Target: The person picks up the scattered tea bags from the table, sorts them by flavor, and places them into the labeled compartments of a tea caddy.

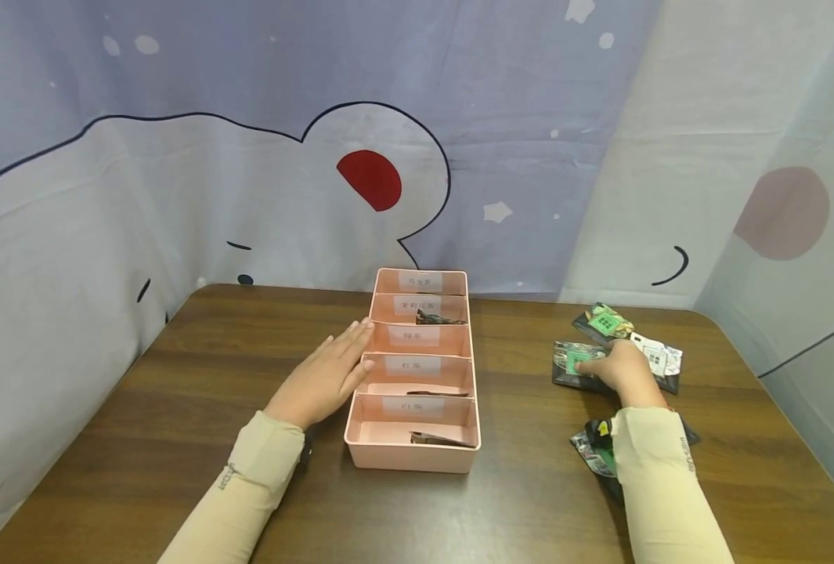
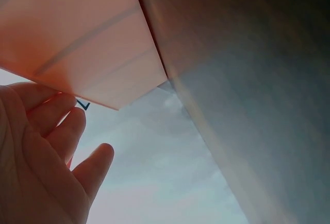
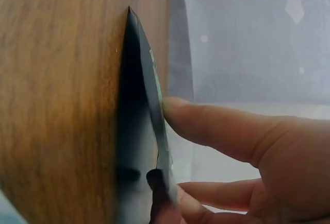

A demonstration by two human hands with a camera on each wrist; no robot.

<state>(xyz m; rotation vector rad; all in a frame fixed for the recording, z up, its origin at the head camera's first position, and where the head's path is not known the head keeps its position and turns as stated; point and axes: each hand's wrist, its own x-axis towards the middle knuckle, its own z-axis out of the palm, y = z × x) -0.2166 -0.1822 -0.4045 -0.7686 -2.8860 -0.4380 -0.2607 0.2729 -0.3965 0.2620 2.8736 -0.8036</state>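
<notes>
The left hand (image 1: 321,384) lies straight-fingered against the pink box (image 1: 414,458). The right hand (image 1: 626,370) pinches a packet (image 1: 569,358), beside other packets (image 1: 658,360) on the table (image 1: 522,462).

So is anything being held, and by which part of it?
The right hand pinches a green-labelled packet, thumb on its printed face, a fingertip at its edge.

A divided organizer box (image 1: 413,458) stands near the table's (image 1: 247,352) back edge, sachets (image 1: 439,318) inside; loose sachets (image 1: 567,363) lie to its right, toward the right edge.
</notes>
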